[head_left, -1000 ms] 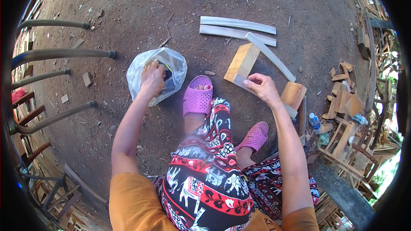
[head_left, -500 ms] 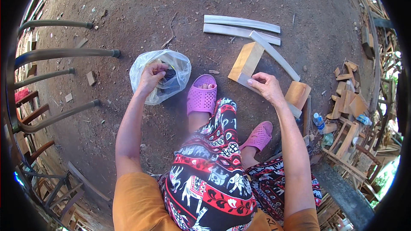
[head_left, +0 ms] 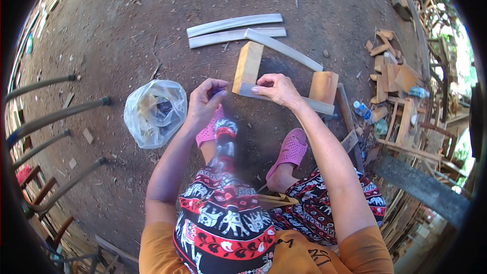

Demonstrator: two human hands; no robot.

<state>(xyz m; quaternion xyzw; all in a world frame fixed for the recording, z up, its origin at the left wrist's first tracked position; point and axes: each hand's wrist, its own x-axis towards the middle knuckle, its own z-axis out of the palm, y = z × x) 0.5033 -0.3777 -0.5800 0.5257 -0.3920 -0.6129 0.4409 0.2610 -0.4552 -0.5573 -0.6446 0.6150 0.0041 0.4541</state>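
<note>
Across two wooden blocks lies a grey wooden strip (head_left: 318,105); its left end sits by the upright pale block (head_left: 247,67), its right end by the shorter brown block (head_left: 323,86). My right hand (head_left: 280,90) is closed on this strip near its left end, thumb and fingertips at the wood. My left hand (head_left: 205,102) hovers between the bag and the strip, fingers pinched together; whatever is between them is too small to make out. Left of it stands a clear plastic bag (head_left: 152,132), open at the top, with small dark contents.
Two loose grey strips (head_left: 236,23) lie beyond the blocks, and another strip (head_left: 284,49) leans at an angle near them. Curved metal legs (head_left: 66,114) reach in from the left. Wood offcuts (head_left: 393,76) and a plastic bottle (head_left: 362,110) lie at the right.
My left hand has come out of the plastic bag and moved right, toward the strip. The right hand stays at the strip's left end. The whole view has shifted.
</note>
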